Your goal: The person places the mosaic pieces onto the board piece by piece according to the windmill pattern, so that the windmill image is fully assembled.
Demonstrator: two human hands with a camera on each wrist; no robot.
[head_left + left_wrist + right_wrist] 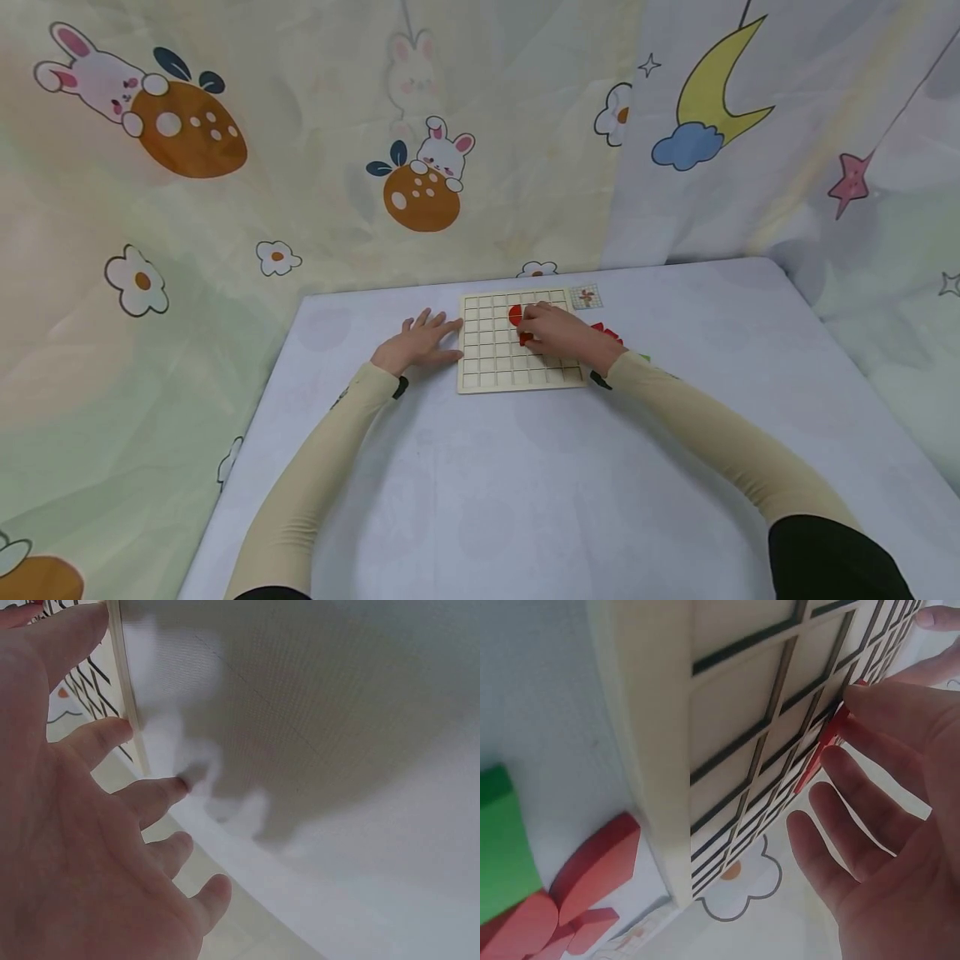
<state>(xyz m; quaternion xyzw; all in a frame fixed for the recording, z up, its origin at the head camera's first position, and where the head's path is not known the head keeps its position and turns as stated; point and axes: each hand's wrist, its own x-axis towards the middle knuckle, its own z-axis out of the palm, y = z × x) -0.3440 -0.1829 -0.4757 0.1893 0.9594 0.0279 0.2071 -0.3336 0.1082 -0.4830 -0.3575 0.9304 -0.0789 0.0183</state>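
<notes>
On the table (465, 483), the right hand (558, 332) is pinching a small red piece (834, 726) between thumb and index finger at the grid of the pale board (483, 379), its other fingers standing apart, while the left hand (420, 343) is spreading its fingers, thumb and index tip meeting the board's left edge. The piece is looking light, stiff and smooth, perhaps slightly slippery, so its side edges are probably offering the best hold. Wood-like ridges are forming square cells, and curved, solid-coloured red blocks (600, 866) and a straight-edged green block (506, 840) are lying beside the board.
</notes>
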